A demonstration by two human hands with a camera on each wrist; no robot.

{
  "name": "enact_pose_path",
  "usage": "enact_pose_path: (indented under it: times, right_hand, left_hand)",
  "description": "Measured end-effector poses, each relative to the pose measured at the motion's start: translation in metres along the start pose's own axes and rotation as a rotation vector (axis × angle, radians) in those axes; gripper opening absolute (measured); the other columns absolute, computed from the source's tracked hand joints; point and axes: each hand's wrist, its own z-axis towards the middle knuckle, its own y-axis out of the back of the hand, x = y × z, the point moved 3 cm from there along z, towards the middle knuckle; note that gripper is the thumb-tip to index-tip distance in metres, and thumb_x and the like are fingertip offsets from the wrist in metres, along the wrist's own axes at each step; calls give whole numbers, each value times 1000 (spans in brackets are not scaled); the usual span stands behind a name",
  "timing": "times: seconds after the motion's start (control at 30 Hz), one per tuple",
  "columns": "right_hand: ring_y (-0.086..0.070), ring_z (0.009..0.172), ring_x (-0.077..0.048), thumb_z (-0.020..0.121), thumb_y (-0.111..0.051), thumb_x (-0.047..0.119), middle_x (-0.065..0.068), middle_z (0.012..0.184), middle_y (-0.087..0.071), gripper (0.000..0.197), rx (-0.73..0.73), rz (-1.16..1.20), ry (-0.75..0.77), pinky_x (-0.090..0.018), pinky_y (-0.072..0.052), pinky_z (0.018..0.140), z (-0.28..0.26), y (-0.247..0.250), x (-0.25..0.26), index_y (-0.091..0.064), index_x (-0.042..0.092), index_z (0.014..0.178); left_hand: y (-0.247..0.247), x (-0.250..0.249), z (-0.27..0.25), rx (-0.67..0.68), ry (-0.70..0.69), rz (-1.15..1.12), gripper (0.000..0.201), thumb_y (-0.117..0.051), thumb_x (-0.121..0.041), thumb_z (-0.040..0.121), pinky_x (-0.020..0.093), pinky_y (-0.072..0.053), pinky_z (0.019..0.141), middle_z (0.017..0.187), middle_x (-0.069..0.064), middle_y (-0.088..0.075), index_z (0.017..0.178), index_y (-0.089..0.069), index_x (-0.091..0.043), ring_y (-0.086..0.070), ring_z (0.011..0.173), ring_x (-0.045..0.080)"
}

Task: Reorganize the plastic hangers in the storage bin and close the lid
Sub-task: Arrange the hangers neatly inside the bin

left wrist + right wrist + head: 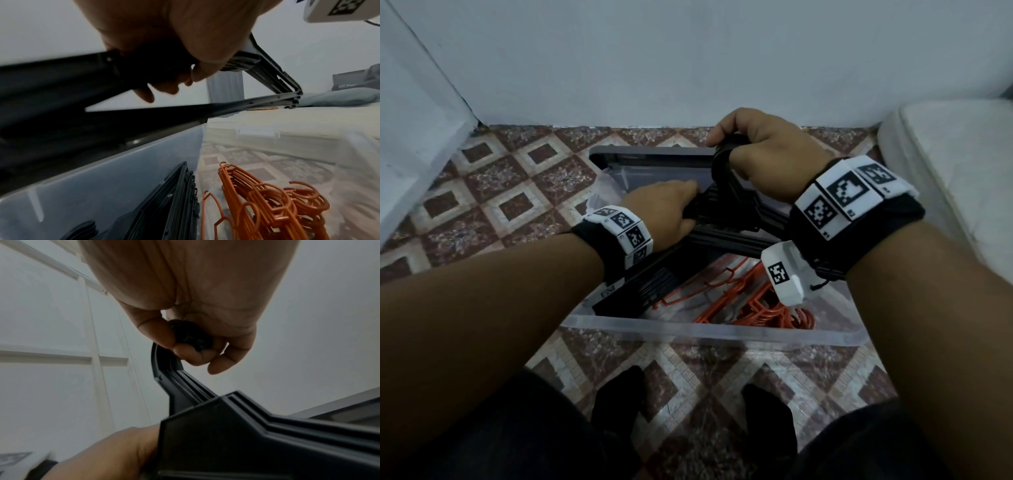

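Observation:
A clear plastic storage bin (705, 330) stands open on the tiled floor. A stack of black hangers (726, 209) is held above it. My right hand (750, 144) grips their hooks (191, 335) at the top, fingers curled round them. My left hand (671, 209) grips the stack's left shoulder (82, 78). Inside the bin lie orange hangers (265, 199) on the right and more black hangers (174, 199) on the left. The bin's dark lid (654, 152) stands behind the far rim.
A white wall runs close behind the bin. A white door or cabinet (410, 144) stands at the left, a white mattress edge (955, 164) at the right. My feet in black socks (619, 404) are just before the bin on the patterned tiles.

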Motion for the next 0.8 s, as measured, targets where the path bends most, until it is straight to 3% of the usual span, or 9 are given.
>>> enact_pose_path:
  times: [0.13,0.23,0.3,0.37,0.43,0.5,0.53,0.67,0.8]
  right_hand:
    - [-59,77,-13,87,-51,9,-1,100,-64,35,-27,-28,-16,-25,-47,68,5,5,-6,-59,25,116]
    - [-56,88,-19,87,-57,27,-4,120,-52,46,-108,-205,-35,-26,-38,76,12,5,-17,-45,29,132]
    - [-55,81,-18,82,-58,34,1,109,-53,40,-224,-238,-97,-24,-37,70,17,9,-32,-52,27,120]
    - [-52,64,-18,79,-57,34,12,74,-58,13,-220,-268,-239,-19,-38,53,24,8,-60,-56,22,83]
    - [-60,64,-22,82,-60,36,7,67,-64,25,-82,-119,-494,-20,-51,55,26,-5,-99,-50,21,66]
    - [-71,75,-29,82,-67,48,-11,87,-70,34,-9,109,-743,-42,-60,75,19,-25,-132,-53,19,73]
    - [-72,76,-35,79,-70,54,-17,89,-69,41,-15,199,-820,-49,-60,75,16,-35,-144,-53,18,78]
    - [-68,89,-37,73,-70,53,-18,107,-63,54,-45,680,-929,-41,-58,62,25,-76,-168,-51,16,108]
    - [-69,86,-32,76,-63,37,-10,96,-71,36,-134,908,-968,-38,-56,64,50,-106,-181,-63,12,101]
  left_hand:
    - [2,5,0,-43,-5,-53,21,-56,-30,88,43,-49,72,97,8,-57,97,-38,-25,-55,85,31]
    - [-1,19,2,-23,65,-109,17,-55,-28,92,42,-49,69,95,8,-59,103,-44,-21,-55,77,28]
    - [-3,33,3,-24,149,-136,17,-52,-26,94,41,-49,66,91,9,-61,107,-47,-17,-55,72,27]
    - [-7,48,5,-1,238,-148,19,-51,-25,95,43,-51,70,91,10,-61,111,-49,-14,-57,74,28]
    - [-13,61,7,30,302,-137,20,-51,-25,96,41,-51,72,88,9,-59,112,-51,-12,-56,75,29]
    - [-22,72,7,78,357,-107,20,-50,-28,98,34,-45,69,86,7,-56,109,-53,-12,-52,72,26]
    - [-27,77,7,123,386,-109,21,-49,-31,98,33,-43,68,87,8,-57,107,-54,-12,-52,72,26]
    - [-48,86,4,297,442,-226,22,-53,-36,97,30,-41,67,76,15,-56,95,-57,-15,-55,68,31]
    - [-80,99,6,426,571,-332,20,-57,-29,93,34,-54,61,70,7,-66,80,-60,-14,-63,57,24]
